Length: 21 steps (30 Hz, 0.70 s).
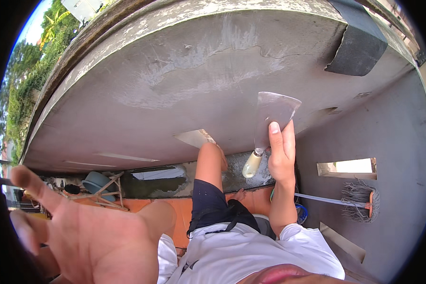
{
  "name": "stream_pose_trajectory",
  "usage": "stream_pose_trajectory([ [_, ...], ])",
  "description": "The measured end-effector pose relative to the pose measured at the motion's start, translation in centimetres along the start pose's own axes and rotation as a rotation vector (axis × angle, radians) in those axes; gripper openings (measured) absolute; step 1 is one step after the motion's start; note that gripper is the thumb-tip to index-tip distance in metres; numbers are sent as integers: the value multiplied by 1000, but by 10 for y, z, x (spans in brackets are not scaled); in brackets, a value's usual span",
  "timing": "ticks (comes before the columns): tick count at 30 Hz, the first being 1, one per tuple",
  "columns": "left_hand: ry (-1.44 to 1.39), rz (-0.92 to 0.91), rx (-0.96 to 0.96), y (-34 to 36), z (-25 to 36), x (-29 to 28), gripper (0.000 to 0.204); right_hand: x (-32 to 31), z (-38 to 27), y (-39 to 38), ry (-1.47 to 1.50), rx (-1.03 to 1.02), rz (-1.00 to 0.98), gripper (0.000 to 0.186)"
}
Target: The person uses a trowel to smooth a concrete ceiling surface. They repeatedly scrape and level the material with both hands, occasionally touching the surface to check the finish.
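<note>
- Metal scraper [265,124] is pointing blade-up before the grey wall [151,116]
- Right hand [281,156] is gripping it by the blade
- Left hand [97,236] is showing a bare, opened palm

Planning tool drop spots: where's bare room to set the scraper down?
Orange tiles look bare between the left leg and dark shorts, also between the bare foot and right forearm. Crowded: left, beyond the open left hand, with wooden frame and grey basin; right of that forearm, with mop and a blue round item.
</note>
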<state>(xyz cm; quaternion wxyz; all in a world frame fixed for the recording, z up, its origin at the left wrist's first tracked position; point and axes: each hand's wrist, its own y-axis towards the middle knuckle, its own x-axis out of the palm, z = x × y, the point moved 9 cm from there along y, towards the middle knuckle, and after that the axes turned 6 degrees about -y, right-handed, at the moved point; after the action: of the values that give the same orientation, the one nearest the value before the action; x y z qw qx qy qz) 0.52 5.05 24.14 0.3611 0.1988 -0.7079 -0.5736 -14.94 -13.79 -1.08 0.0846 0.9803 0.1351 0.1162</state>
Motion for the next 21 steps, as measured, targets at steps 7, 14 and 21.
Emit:
stream_pose_trajectory([
  [7, -453, -323, -1522, -281, -47, 16, 54, 29, -19, 21, 117, -182, -69, 37],
  [14, -718, -484, -1425, -291, -41, 42, 31, 1, -34, 31, -219, -658, 215, 43],
  [21, -547, -527, -1375, -288, -35, 50, 36, 30, -62, 23, -1087, -1340, 342, 35],
])
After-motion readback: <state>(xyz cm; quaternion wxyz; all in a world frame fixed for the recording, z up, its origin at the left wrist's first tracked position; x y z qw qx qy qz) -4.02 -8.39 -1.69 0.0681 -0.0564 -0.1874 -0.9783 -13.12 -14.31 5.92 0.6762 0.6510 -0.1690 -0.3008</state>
